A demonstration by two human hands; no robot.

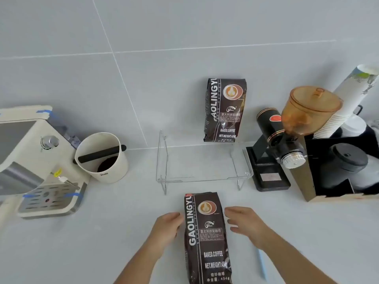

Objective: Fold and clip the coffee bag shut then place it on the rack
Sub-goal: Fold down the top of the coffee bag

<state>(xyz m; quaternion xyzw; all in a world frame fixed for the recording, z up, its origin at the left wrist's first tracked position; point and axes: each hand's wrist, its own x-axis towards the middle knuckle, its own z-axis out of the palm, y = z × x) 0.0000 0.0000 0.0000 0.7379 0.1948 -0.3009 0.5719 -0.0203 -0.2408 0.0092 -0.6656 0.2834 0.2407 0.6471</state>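
Coffee bag (207, 236) stands upright on the table (102, 242) at lower centre of the frame, its top edge unfolded and unclipped. Left hand (167, 225) sits at the bag's left edge, fingers loosely curled, touching or just short of it; contact cannot be confirmed. Right hand (244, 222) is just beside the bag's right edge, fingers spread and holding nothing. A pale blue strip (262, 265), possibly the clip, lies on the table under the right forearm.

Clear rack (202, 160) stands above the bag, near centre. A second coffee bag (224, 110) stands upright at its back, against the wall.

White knock box (102, 158), left of the rack, holds dark coffee grounds beneath a black bar. At right, the grinder (287, 138) carries an amber hopper with little visible inside. A black holder (338, 167) at far right contains stacked paper cups and dark lids.
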